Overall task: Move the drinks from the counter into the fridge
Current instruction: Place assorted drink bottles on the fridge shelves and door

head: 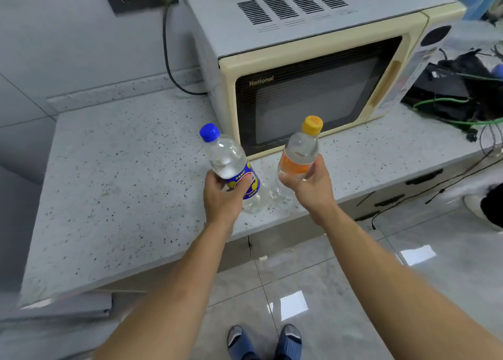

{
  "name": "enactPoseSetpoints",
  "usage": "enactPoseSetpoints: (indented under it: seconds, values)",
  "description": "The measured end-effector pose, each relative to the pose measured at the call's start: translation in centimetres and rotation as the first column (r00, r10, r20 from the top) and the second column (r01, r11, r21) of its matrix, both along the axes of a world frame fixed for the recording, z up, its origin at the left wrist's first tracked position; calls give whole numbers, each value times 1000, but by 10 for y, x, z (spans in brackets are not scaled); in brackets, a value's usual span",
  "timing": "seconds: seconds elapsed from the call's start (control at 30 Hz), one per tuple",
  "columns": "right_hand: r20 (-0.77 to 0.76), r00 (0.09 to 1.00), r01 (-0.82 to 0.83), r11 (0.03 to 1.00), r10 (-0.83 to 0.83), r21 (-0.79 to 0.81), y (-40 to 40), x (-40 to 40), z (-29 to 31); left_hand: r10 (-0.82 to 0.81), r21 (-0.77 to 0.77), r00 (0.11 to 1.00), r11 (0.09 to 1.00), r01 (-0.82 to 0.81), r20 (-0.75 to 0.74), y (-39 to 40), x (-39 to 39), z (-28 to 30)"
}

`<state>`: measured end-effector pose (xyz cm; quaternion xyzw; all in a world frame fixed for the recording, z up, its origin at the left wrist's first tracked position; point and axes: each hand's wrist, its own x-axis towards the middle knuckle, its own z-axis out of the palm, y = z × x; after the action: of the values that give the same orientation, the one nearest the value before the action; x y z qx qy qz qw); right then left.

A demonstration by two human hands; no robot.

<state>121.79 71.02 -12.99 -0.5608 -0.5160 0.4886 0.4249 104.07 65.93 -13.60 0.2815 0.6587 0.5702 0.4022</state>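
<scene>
Both drinks are in hand, neither yet in the fridge; the fridge itself is not in view. Left hand (221,193) is wrapped around the lower body of the blue-capped bottle (231,166), fingers over its blue and yellow label; the bottle tilts to the left, cap up, and holds a clear liquid. Right hand (310,185) grips the orange-capped bottle (300,152) around its orange label, the bottle close to upright. Both bottles sit over the front edge of the counter (122,185), just in front of the microwave (313,87), near each other but apart. The blue-capped bottle's base looks close to the counter surface; whether it touches cannot be told. The orange-capped bottle's base is hidden by the hand, though it appears raised. No other drink is visible on the counter: its left portion is bare, and the right end carries only a dark bundle of cables (462,98). Judgement: pick-up is done or nearly so, roughly the first part of the task. Remaining: carry both bottles to the fridge, free a hand for the door if it is shut, place both inside.
</scene>
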Motion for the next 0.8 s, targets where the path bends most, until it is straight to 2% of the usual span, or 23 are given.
enactPoseSetpoints:
  seconds: [0.1, 0.17, 0.23, 0.37, 0.47, 0.6, 0.7, 0.8]
  values:
    - [-73, 997, 11, 997, -17, -80, -26, 8, 4, 12, -4, 975, 1000, -12, 222, -26, -2, -3]
    - [-123, 992, 7, 992, -23, -127, -44, 12, 8, 13, -25, 905, 1000, -3, 426, -47, -1, -5]
    - [-220, 974, 6, 983, -47, -183, -63, 12, 10, 26, -70, 839, 997, 14, 543, -69, -1, -6]
    - [-503, 856, -80, 931, -119, -357, -103, 12, 12, -6, -101, 830, 992, 75, 557, -120, -4, -3]
    - [-611, 780, -213, 862, -134, -461, -137, 13, 9, 2, -144, 824, 985, 96, 566, -167, -8, 0]
    - [-576, 817, -303, 836, -18, -457, -179, 13, 0, 64, -157, 779, 987, 45, 624, -224, -1, -1]
    - [-510, 851, -376, 823, 125, -425, -210, 12, -4, 171, -195, 788, 979, -65, 592, -270, 13, -3]
    - [-494, 833, -469, 792, 250, -390, -243, 5, -8, 273, -224, 775, 959, -173, 570, -320, 26, -4]
